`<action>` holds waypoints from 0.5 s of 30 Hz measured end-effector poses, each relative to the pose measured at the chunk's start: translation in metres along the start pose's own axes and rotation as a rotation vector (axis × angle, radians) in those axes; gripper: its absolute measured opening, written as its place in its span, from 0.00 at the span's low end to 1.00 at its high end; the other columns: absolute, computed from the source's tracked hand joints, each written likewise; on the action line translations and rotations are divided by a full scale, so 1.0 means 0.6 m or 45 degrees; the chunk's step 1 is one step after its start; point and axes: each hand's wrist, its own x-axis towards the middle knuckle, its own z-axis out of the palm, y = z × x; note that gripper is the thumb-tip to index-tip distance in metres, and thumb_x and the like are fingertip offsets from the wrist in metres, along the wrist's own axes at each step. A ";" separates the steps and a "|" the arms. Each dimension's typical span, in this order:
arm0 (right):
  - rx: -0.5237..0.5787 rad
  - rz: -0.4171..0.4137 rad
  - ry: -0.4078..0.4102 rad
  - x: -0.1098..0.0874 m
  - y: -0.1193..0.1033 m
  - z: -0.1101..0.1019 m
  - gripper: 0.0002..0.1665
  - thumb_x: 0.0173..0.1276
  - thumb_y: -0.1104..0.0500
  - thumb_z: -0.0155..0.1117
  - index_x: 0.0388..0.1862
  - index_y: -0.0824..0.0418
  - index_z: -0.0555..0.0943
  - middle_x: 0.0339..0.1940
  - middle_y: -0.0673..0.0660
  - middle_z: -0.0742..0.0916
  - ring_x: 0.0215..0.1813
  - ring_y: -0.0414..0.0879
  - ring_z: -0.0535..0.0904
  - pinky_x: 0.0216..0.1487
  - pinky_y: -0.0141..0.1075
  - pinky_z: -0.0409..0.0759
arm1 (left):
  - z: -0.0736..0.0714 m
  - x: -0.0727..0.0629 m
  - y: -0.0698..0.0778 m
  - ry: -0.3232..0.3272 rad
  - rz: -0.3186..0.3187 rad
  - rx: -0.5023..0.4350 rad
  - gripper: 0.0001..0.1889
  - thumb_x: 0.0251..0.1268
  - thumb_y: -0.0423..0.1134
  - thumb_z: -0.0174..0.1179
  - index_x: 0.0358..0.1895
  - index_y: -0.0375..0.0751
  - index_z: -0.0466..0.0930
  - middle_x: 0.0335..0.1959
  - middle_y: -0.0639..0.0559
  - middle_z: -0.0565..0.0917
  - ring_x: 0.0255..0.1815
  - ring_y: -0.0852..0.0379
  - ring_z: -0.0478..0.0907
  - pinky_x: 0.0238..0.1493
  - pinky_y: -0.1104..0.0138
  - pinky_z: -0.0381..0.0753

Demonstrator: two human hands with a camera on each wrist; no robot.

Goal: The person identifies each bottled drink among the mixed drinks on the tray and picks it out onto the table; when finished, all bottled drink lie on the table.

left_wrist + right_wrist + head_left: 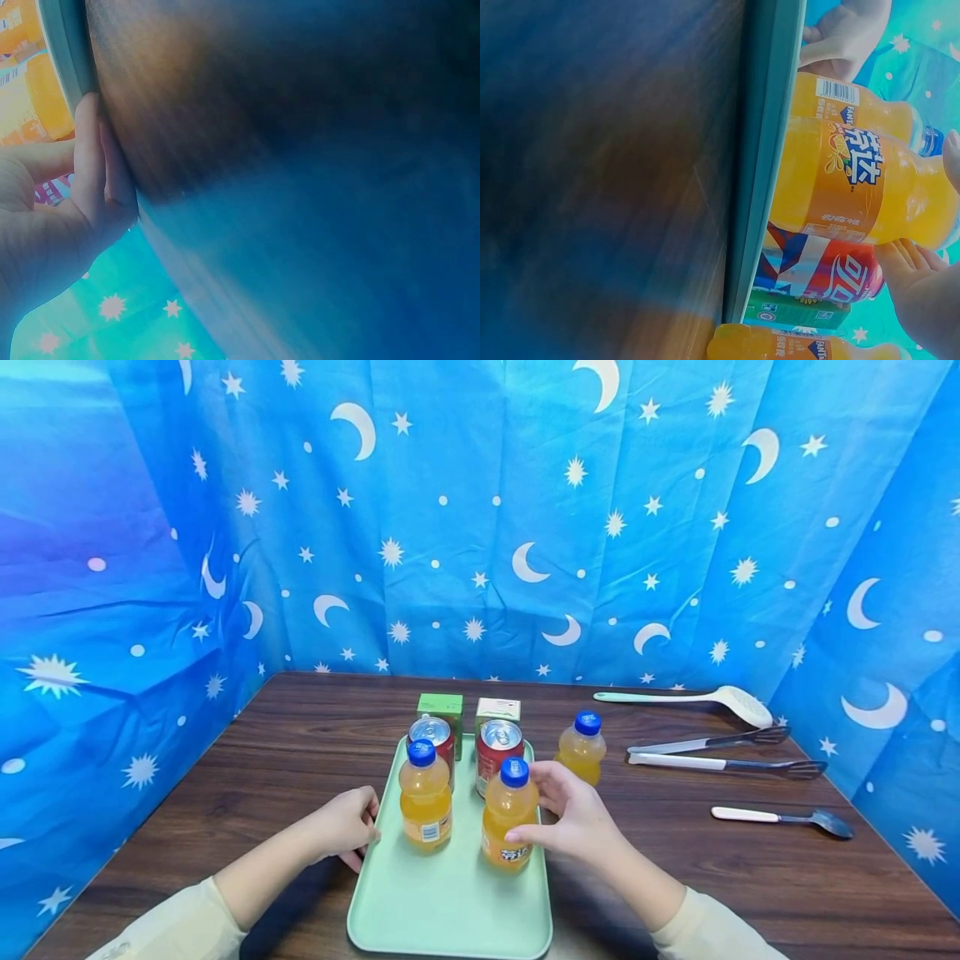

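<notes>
A pale green tray [450, 918] lies on the wooden table. My left hand [347, 827] holds its left rim, with fingers against the outer side in the left wrist view. My right hand [573, 818] grips an orange soda bottle [508, 818] with a blue cap, thumb in front and fingers behind, at the tray's right side. Beside it on the tray stands a second orange soda bottle [425, 797]. Behind the bottles are two red soda cans [501, 747], partly hidden. Whether the gripped bottle's base touches the tray is hidden by the rim in the right wrist view.
Behind the cans stand a green carton [441, 703] and a white-topped carton [498, 708]. A third orange bottle [582, 752] is on the table right of the tray. Farther right lie a slotted ladle [738, 703], tongs [678, 760] and a spoon [750, 814].
</notes>
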 end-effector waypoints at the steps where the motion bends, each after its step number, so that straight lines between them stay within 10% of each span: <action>1: -0.003 0.002 0.002 0.000 0.000 0.000 0.36 0.48 0.58 0.77 0.55 0.62 0.71 0.53 0.57 0.81 0.58 0.52 0.76 0.57 0.46 0.75 | 0.000 0.000 0.000 0.002 0.000 -0.001 0.12 0.55 0.17 0.56 0.36 0.32 0.64 0.26 0.40 0.70 0.20 0.48 0.77 0.16 0.59 0.83; 15: -0.032 0.033 0.038 0.001 -0.004 0.005 0.34 0.49 0.58 0.77 0.53 0.59 0.72 0.51 0.54 0.82 0.56 0.47 0.77 0.56 0.40 0.76 | 0.001 -0.001 0.005 0.010 0.002 -0.001 0.12 0.54 0.17 0.56 0.36 0.31 0.64 0.26 0.41 0.70 0.20 0.49 0.77 0.16 0.59 0.83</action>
